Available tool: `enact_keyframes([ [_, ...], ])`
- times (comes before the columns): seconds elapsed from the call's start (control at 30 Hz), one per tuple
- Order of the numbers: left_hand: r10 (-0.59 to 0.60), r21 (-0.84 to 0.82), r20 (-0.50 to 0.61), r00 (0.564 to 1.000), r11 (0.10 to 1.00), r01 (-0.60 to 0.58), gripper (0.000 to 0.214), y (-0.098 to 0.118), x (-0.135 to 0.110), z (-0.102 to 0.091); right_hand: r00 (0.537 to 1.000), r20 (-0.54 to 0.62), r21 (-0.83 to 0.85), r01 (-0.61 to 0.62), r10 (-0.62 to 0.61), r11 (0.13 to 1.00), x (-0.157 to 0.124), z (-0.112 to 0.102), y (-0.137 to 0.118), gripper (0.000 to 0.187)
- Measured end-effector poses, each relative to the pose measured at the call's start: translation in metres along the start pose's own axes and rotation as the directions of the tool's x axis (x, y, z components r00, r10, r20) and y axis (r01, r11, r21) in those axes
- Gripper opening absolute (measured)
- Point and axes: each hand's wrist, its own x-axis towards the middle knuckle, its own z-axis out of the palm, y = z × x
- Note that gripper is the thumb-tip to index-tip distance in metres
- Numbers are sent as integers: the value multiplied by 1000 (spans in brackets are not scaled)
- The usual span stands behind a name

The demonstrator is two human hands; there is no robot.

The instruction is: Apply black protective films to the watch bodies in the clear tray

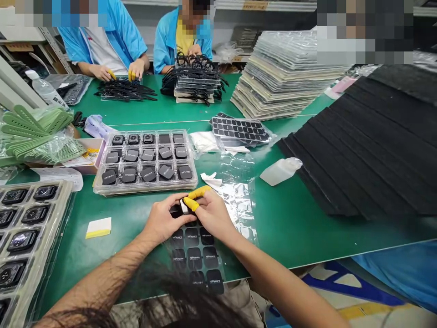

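My left hand (166, 219) is closed round a small black watch case (175, 210), mostly covered by the fingers. My right hand (212, 210), with yellow finger cots on thumb and forefinger, pinches at the same spot. A small white piece (184, 206) shows between the hands; whether it is cloth or part of the watch is unclear. Below them lies a clear sheet of black square stickers (194, 258) printed HiFuture. Just beyond is a clear tray (145, 187) of watch cases, most with a black square sticker on top.
Another tray of watches (43, 223) stands at the left. A white-and-yellow pad (99, 227), crumpled white tissue (211, 181) and a plastic bottle (280, 171) lie nearby. Stacked trays (287, 73) and black sheets (362, 136) rise at right. Two co-workers sit opposite, handling black straps (126, 89).
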Motion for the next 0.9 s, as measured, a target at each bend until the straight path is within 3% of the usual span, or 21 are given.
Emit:
enact_keyframes([
  [0.13,29,-29,19,999,999,-29,52,-4,1,0,975,-50,-98,210,-216,973,-7,-10,1,7],
  [0.17,31,-41,22,999,999,-30,53,-4,1,0,978,-31,-68,201,-204,977,-8,-18,1,10],
  [0.23,19,-70,15,1000,997,-18,54,-5,1,0,997,22,11,69,-69,998,-8,-42,2,20],
  [0.3,-8,-109,6,1000,994,8,54,-5,1,0,996,8,-83,-89,90,993,-4,-71,3,25],
  [0.37,-41,-152,8,999,988,41,52,-4,2,0,986,-120,-427,-159,119,890,2,-94,2,16],
  [0.43,-67,-180,12,998,981,68,50,-3,2,-1,975,-220,-704,-178,27,687,11,-106,-3,9],
  [0.5,-89,-197,11,996,976,89,51,-2,2,-1,980,-195,-822,-149,-26,549,23,-107,-13,19],
  [0.6,-120,-217,12,993,969,120,55,-2,3,-2,990,-40,-900,-93,132,425,46,-99,-28,38],
  [0.67,-131,-228,6,991,965,129,55,-2,3,-2,972,6,-927,-82,235,365,57,-98,-32,39],
  [0.73,-136,-228,1,991,965,133,55,-2,3,-2,969,16,-934,-74,247,350,60,-103,-31,35],
  [0.83,-144,-214,9,989,966,143,53,-1,3,-2,975,-70,-939,-136,210,317,55,-116,-23,39],
  [0.9,-148,-209,17,989,967,148,53,0,3,-2,990,-98,-933,-127,101,337,55,-120,-17,45],
])
